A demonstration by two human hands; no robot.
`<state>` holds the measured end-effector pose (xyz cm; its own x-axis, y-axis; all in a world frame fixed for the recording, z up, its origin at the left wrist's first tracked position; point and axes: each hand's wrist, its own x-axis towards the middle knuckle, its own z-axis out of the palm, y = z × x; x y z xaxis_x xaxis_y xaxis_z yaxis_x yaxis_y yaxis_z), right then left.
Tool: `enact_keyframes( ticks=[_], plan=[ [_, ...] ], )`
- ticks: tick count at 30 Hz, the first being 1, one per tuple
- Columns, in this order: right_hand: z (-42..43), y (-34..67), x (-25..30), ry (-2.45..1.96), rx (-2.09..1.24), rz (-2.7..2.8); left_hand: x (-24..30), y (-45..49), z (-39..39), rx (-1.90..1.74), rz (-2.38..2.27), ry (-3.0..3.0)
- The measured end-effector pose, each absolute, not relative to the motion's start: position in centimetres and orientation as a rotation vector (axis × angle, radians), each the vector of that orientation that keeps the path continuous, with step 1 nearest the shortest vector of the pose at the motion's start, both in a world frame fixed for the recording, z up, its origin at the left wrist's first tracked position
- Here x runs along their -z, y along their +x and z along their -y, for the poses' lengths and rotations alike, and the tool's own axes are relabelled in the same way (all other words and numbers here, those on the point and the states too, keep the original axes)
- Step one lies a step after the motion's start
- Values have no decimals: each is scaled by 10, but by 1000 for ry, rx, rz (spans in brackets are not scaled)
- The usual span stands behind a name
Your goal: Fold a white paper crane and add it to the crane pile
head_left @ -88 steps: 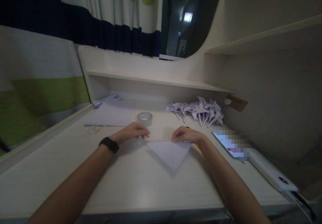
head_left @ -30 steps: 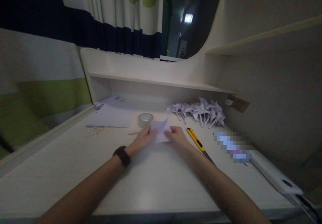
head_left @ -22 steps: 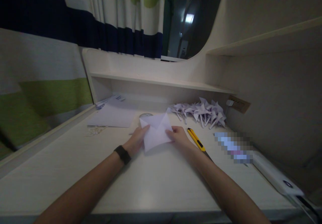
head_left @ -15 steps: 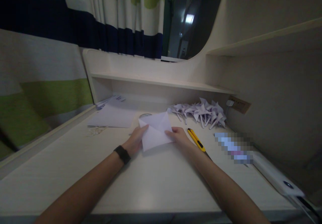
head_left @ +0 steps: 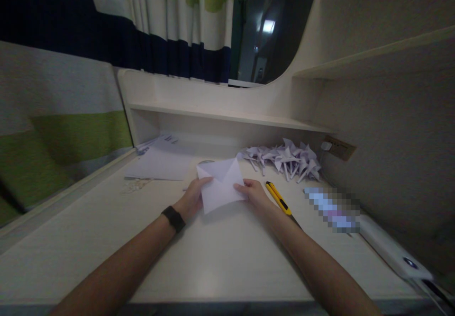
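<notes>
A folded white paper sheet (head_left: 221,186) stands tilted up off the pale desk (head_left: 213,259), with creases across its upper part. My left hand (head_left: 192,197) pinches its left edge, a black band on that wrist. Its right edge is gripped by my right hand (head_left: 253,193). A yellow utility knife (head_left: 279,198) lies just right of my right hand.
A heap of folded paper figures (head_left: 284,158) sits at the back right. Flat paper sheets (head_left: 159,163) lie at the back left, a tape roll (head_left: 205,163) partly hidden behind the held sheet. A phone (head_left: 332,208) and a white power strip (head_left: 393,246) lie at right. A low shelf (head_left: 227,114) runs behind.
The flat triangle on the desk has been turned and lifted upright between both hands. Over the last half second it has hardly moved.
</notes>
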<state>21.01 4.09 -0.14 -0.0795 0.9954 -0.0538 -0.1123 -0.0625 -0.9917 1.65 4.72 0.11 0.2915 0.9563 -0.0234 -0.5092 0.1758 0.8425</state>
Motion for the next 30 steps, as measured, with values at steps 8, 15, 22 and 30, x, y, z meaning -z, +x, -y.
enact_keyframes(
  ticks=[8,15,22,30],
  plan=[
    [-44,216,3,-1158,-1339,1170,13,12,-56,-1166,-637,891],
    [-53,225,7,-1173,-1289,1196,10,14,-55,-1182,-624,870],
    [-67,271,-20,-1456,-804,1557,5,16,-47,-1203,-697,885],
    [-41,324,-25,-1987,-43,1829,13,25,-47,-1118,-547,892]
  ],
)
